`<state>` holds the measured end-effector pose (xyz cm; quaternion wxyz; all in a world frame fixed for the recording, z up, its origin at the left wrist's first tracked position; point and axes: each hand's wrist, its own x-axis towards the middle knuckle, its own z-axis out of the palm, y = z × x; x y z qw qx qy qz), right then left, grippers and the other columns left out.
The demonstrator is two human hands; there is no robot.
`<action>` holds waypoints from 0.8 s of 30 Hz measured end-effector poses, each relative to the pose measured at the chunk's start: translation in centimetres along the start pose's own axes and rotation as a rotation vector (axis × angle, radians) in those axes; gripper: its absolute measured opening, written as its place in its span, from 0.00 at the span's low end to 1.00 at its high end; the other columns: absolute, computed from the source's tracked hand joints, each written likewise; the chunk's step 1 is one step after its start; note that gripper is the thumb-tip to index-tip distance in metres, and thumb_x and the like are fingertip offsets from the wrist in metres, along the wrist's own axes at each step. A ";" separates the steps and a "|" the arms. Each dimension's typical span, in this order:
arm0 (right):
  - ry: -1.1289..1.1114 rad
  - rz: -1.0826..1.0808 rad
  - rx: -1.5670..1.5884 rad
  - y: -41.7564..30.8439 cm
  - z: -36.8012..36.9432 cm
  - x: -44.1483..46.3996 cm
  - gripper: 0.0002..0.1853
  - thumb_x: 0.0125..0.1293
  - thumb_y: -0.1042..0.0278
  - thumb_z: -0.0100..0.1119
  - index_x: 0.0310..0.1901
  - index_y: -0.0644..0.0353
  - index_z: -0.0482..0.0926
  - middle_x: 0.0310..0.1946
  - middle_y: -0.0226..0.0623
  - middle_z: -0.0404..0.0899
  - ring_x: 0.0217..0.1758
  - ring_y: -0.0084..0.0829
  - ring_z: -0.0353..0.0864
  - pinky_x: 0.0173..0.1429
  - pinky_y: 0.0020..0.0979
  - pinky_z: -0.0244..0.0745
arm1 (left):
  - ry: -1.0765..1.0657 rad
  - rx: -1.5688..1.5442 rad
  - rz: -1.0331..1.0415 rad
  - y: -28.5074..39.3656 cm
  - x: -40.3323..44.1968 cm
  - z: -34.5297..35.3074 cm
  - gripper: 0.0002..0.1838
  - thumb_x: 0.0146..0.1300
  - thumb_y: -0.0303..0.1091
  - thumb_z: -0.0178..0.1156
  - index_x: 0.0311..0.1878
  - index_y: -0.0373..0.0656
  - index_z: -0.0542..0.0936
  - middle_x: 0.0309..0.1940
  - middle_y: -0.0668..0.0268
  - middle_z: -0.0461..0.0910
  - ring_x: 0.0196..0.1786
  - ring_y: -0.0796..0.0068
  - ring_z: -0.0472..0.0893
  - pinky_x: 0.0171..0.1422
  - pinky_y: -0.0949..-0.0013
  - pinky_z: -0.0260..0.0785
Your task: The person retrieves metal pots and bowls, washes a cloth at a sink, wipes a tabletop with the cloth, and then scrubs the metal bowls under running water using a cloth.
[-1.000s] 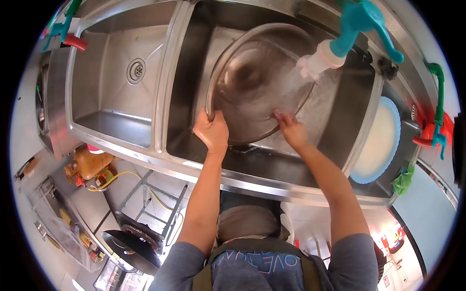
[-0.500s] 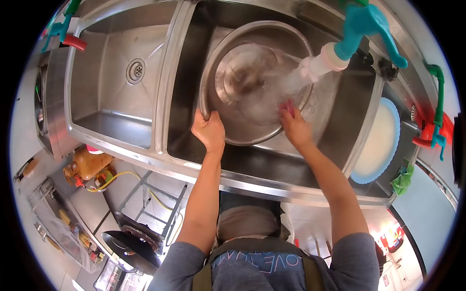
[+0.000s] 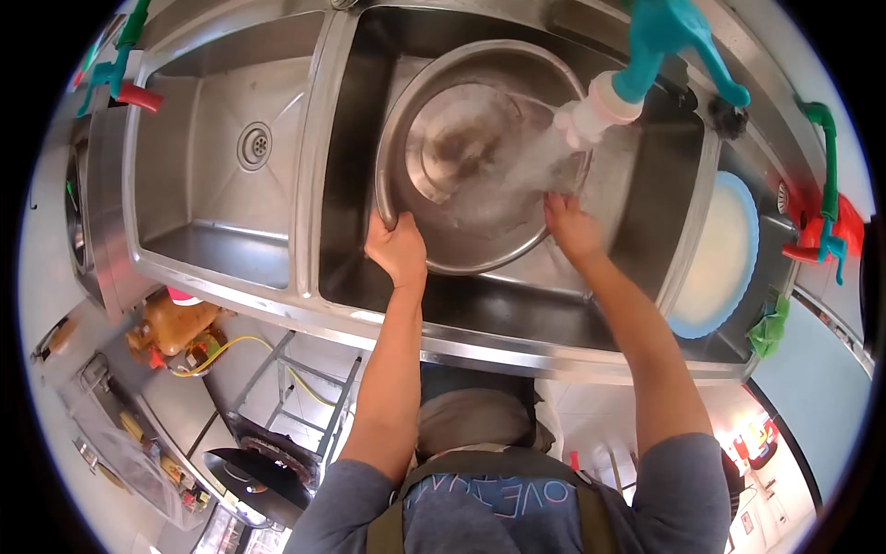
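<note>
A large round metal basin (image 3: 392, 148) sits tilted in the middle sink, with water running into it. My left hand (image 3: 399, 247) is closed round its rim at the lower left. At the lower right rim is my right hand (image 3: 574, 229), fingers bent together over the edge; what they hold is hidden. Above them, a teal tap (image 3: 660, 42) with a pale pink nozzle (image 3: 598, 109) sends a wide spray into the basin. Through the moving water the basin's bottom looks blurred.
To the left is a second sink bowl (image 3: 208, 111) with a drain. A blue-rimmed tub (image 3: 720, 258) of whitish contents stands at the right, near a green cloth (image 3: 769, 326). A dark scrubber (image 3: 727, 118) lies behind. Below left stand a metal frame (image 3: 305, 379) and a wok (image 3: 254, 485).
My right hand has moved slightly right to the basin's rim, and the pink object seen at its fingertips is now out of sight. My left hand keeps its hold. The view has shifted slightly.
</note>
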<state>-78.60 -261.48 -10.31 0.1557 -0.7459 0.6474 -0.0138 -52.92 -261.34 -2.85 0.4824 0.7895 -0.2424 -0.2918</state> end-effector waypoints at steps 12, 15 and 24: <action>-0.146 -0.051 0.007 -0.3 0.1 0.2 0.09 0.57 0.63 0.49 0.34 0.57 0.74 0.28 0.43 0.76 0.23 0.41 0.79 0.29 0.42 0.74 | -0.031 -0.011 0.001 0.5 0.0 0.4 0.05 0.44 0.22 0.53 0.27 0.36 0.74 0.18 0.75 0.69 0.21 0.87 0.65 0.25 0.79 0.59; -0.022 -0.129 -0.286 0.5 -0.4 2.4 0.08 0.55 0.64 0.49 0.33 0.57 0.75 0.32 0.41 0.74 0.26 0.39 0.77 0.29 0.38 0.74 | -0.085 -0.056 -0.046 0.0 -0.2 0.1 0.06 0.44 0.22 0.52 0.28 0.35 0.75 0.19 0.74 0.71 0.22 0.87 0.66 0.25 0.79 0.60; -0.233 -0.295 0.221 -6.5 0.3 -1.8 0.17 0.45 0.63 0.60 0.41 0.49 0.80 0.47 0.38 0.72 0.51 0.36 0.64 0.55 0.54 0.49 | -0.053 -0.011 -0.098 -1.5 1.4 -1.1 0.11 0.44 0.22 0.53 0.34 0.37 0.79 0.22 0.70 0.76 0.24 0.82 0.71 0.29 0.76 0.65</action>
